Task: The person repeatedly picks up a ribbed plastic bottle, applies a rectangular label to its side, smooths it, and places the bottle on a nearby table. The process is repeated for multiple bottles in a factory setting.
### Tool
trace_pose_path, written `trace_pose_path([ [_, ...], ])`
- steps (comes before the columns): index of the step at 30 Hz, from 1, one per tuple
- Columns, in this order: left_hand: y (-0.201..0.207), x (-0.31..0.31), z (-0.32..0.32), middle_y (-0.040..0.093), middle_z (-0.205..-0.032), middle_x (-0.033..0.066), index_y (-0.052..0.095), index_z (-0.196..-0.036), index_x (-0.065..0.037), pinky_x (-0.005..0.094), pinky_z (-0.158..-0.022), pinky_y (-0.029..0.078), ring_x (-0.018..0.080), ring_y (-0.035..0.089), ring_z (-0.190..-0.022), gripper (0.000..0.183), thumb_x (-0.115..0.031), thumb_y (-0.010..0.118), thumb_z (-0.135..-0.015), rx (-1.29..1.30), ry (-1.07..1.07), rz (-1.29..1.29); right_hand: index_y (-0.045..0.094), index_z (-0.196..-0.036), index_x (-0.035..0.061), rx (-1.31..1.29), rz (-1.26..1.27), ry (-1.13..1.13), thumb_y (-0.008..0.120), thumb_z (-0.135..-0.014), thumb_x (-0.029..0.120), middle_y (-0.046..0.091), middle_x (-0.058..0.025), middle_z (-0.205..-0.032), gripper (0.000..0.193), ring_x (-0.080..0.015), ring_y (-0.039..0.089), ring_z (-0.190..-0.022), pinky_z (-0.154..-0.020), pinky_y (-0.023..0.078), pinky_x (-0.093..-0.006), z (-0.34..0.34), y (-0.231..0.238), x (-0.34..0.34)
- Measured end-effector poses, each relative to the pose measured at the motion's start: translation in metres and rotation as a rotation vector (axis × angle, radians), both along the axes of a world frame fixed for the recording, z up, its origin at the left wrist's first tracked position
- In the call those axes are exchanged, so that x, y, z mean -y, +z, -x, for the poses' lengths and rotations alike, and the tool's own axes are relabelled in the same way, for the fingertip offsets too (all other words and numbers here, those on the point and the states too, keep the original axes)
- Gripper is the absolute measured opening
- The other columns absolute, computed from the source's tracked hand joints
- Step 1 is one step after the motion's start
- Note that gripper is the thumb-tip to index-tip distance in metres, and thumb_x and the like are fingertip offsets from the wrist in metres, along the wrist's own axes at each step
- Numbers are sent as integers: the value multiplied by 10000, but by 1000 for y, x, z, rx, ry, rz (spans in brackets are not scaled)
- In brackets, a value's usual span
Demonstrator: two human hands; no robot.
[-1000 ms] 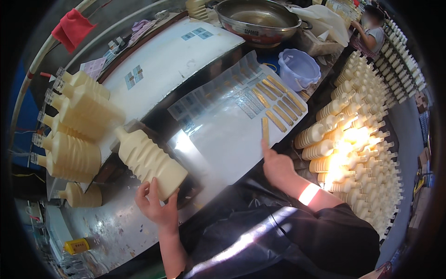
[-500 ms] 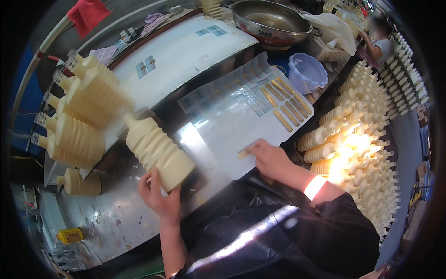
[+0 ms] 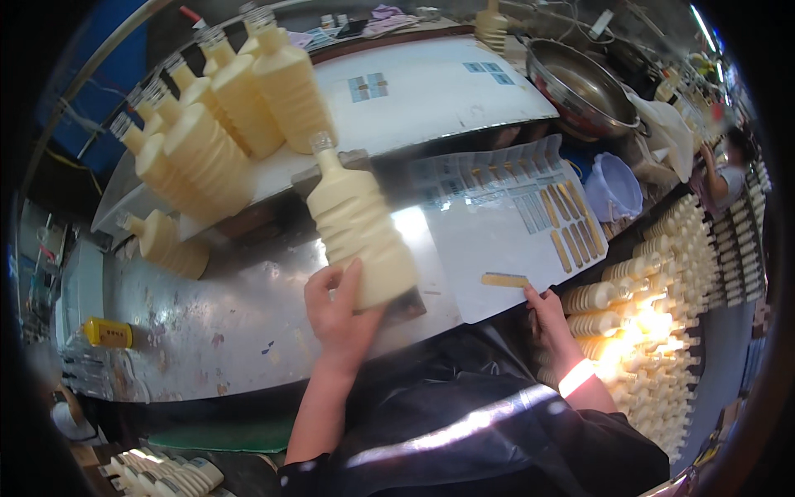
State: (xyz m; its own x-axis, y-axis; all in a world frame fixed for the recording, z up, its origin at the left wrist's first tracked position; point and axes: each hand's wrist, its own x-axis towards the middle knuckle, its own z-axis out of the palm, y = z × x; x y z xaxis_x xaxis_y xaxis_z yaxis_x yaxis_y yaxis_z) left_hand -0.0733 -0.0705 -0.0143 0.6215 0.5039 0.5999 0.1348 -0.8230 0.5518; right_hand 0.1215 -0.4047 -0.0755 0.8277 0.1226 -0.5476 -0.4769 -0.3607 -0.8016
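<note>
My left hand point(image 3: 341, 319) is wrapped round the base of a cream-coloured plastic bottle point(image 3: 360, 232) with ribbed sides and a clear threaded neck. The bottle leans away from me, its neck over a dark block point(image 3: 352, 157) and its base near another dark piece. My right hand point(image 3: 548, 319) pinches one end of a flat gold strip point(image 3: 503, 280) between thumb and fingers, above the near edge of a white sheet point(image 3: 464, 265). Farther back on the sheet lie several similar gold strips point(image 3: 567, 248), in two rows, beside small blue-grey printed labels point(image 3: 526, 209).
Several cream bottles point(image 3: 207, 157) stand at the back left; one point(image 3: 170, 244) lies tilted. A yellow container point(image 3: 108, 333) rests on the stained metal table point(image 3: 232, 323). A lavender basin point(image 3: 613, 186) and a large metal pan point(image 3: 580, 87) are back right, above massed bottles point(image 3: 662, 240). Another person point(image 3: 729, 178) is beyond.
The view has swung left, so the table sits farther right in it. My right hand's strip now shows lengthwise and flatter. The left hand keeps hold of the bottle, which stands more upright in view.
</note>
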Motion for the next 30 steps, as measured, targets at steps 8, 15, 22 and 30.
trace_pose_path([
  [8,-6,0,2,461,-1349,174,518,-1398,-62,457,-1007,491,381,530,-1206,848,-220,903,-659,-46,57,126,685,-852,6,53,-28,-12,726,-947,207,657,-56,-671,226,-135,567,-462,-410,422,-273,-4,32,21],
  [15,7,-7,1,414,-1412,210,408,-1477,-35,465,-1098,427,387,437,-1327,894,-179,841,-708,-24,-17,229,727,-862,-25,432,74,606,726,-874,156,703,-42,-722,181,-95,636,-665,-639,522,-279,-18,108,-110],
  [22,12,-19,-27,385,-1456,236,321,-1530,-27,500,-1152,366,411,416,-1356,884,-107,750,-762,-4,7,580,715,-857,-18,438,-181,753,667,-954,164,703,-34,-760,211,-91,646,-719,-668,496,-250,-34,157,-191],
  [30,-2,-5,-34,337,-1502,219,269,-1571,-23,489,-1203,297,383,379,-1397,864,-77,662,-804,72,51,677,626,-820,28,189,176,140,712,-978,338,602,-8,-663,359,-84,544,-593,-577,454,-269,-8,46,-2],
])
